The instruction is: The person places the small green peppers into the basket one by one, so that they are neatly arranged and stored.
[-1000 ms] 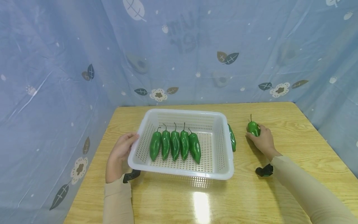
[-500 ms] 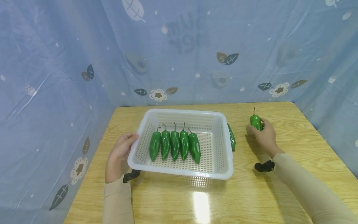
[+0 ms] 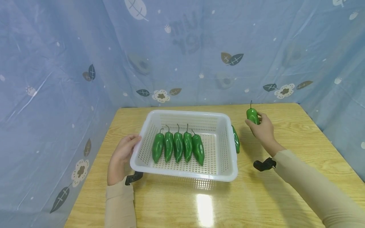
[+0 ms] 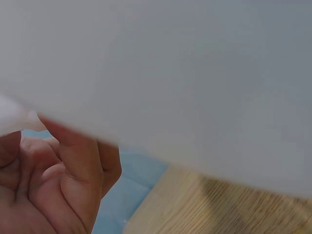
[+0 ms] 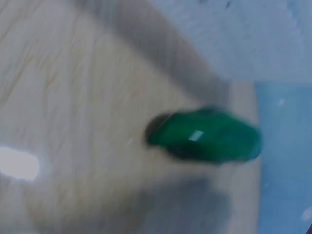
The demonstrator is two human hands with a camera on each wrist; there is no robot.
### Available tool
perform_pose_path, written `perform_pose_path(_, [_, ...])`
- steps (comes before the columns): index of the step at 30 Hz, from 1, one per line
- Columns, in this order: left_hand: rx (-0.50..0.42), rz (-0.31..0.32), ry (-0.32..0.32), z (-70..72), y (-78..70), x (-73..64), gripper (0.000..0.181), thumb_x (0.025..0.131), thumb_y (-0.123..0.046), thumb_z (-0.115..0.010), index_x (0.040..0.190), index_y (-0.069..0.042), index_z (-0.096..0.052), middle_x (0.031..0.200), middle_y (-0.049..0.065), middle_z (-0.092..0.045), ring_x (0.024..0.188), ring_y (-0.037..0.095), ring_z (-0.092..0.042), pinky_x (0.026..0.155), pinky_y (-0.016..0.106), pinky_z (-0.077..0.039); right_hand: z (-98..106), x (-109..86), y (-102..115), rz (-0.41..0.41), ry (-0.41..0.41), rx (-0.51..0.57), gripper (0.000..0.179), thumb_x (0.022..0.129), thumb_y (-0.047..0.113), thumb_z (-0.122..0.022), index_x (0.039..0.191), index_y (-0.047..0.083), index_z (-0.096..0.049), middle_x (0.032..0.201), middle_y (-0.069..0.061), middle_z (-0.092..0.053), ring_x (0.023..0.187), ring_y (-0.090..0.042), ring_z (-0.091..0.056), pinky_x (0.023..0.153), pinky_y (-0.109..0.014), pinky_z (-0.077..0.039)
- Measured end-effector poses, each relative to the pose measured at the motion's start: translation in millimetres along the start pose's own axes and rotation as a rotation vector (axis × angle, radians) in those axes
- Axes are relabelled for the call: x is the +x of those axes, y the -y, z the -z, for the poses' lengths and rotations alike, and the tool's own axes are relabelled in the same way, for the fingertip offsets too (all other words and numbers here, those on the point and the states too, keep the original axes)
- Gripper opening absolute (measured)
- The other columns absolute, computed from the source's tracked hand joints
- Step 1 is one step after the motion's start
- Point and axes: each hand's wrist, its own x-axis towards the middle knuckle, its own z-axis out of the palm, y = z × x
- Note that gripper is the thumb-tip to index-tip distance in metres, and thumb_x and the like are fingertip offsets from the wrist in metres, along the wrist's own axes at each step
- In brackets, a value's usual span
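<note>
In the head view my left hand (image 3: pixel 124 148) grips the left rim of a white perforated plastic basket (image 3: pixel 182 175). The left wrist view shows its curled fingers (image 4: pixel 80 165) under the basket's blurred pale side (image 4: pixel 195 87). Several green chili peppers (image 3: pixel 178 147) lie side by side in the basket, stems pointing away. To the right, above the table, my right hand (image 3: pixel 263 129) holds another green chili pepper (image 3: pixel 252 116), stem up. A blurred green pepper (image 5: pixel 209 136) fills the middle of the right wrist view; no fingers show clearly there.
One more green pepper (image 3: pixel 236 139) lies on the table against the basket's right side, partly hidden by the rim. Behind the wooden table (image 3: pixel 171 202) and to its sides hangs a blue patterned curtain (image 3: pixel 182 63). Black wrist devices (image 3: pixel 265 164) are on both arms.
My right hand, holding the pepper, has risen away from the table, first slightly right, then left toward the basket. The left hand and basket have stayed nearly still.
</note>
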Motion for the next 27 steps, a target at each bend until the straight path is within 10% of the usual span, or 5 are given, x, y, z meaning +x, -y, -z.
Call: perform_pose_path(27, [0.008, 0.031, -0.004, -0.1, -1.8, -1.4, 0.048, 0.101, -0.029, -0.044, 0.129, 0.011, -0.045, 0.104, 0.009, -0.066, 0.085, 0.012, -0.068, 0.075, 0.031, -0.058, -48, -26.1, 121, 0.093, 0.233, 0.017, 0.075, 0.094, 0.037, -0.055, 0.148, 0.001, -0.017, 0.133, -0.025, -0.042, 0.115, -0.038, -0.050, 0.092, -0.050, -0.049])
